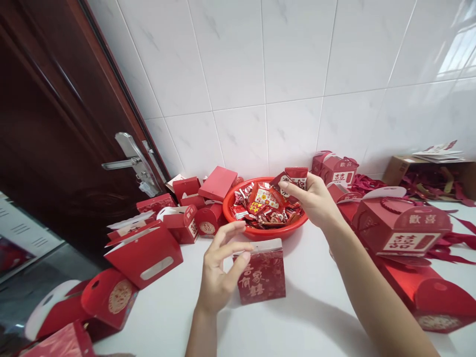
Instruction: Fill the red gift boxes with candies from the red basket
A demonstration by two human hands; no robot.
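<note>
Near the middle of the white table, a small red gift box (262, 277) with gold characters stands upright. My left hand (223, 267) pinches its upper left edge between thumb and index finger, the other fingers raised. My right hand (314, 198) is closed on red wrapped candies (296, 174), held above the right side of a red plastic basket (227, 218). Inside the basket lie many wrapped candies (266, 198) in red, white and some yellow. How full the gift box is cannot be seen from here.
Several red gift boxes (145, 253) crowd the left side. More boxes with handles (401, 223) are stacked at right, beside dark red ribbons (457, 243) and a cardboard box (394, 171). A tiled wall (238, 134) rises behind; a dark door (55, 99) is at left.
</note>
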